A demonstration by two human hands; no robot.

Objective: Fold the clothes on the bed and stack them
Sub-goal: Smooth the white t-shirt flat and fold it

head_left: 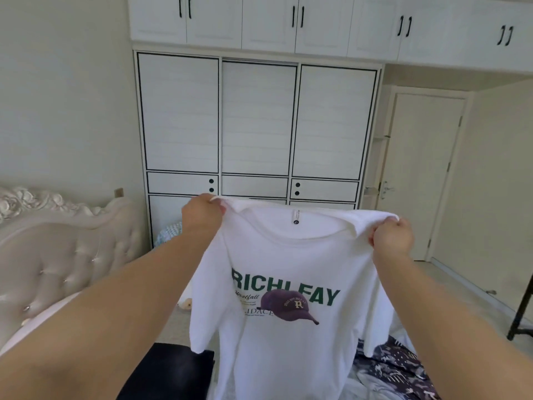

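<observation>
**Inspector:** Item under review: 1 white T-shirt (288, 284), printed front facing the camera, held up in the air ahead of the wardrobe (256, 116). It hangs free; its lower part runs out of the bottom of the view.

**Assistant:** Grip status?

**Inspector:** The left hand (202, 215) has its fingers curled round the shoulder seam on its side. The right hand (392, 235) is clenched on the opposite shoulder, cloth bunched in the fist. Both holds sit just outside the collar.

**Assistant:** Handling assessment?

**Inspector:** My judgement: light, soft knit cloth, no stiffness. It drapes straight down from the 2 held points and the sleeves droop. Not fragile, not slippery; a pinch is enough. The risk is creasing and uneven hang, not dropping.

**Assistant:** Recommended hold points?

**Inspector:** The shoulders, as now, keep it square. For lowering, I would keep those 2 points level so the body lies flat. After that, the sleeve edges and the hem look like the sensible places to take hold.

**Assistant:** Surroundings?

**Inspector:** A dark garment (173, 370) lies below on the left, a patterned dark cloth (398, 368) below on the right. A padded headboard (57, 249) stands at far left.
</observation>
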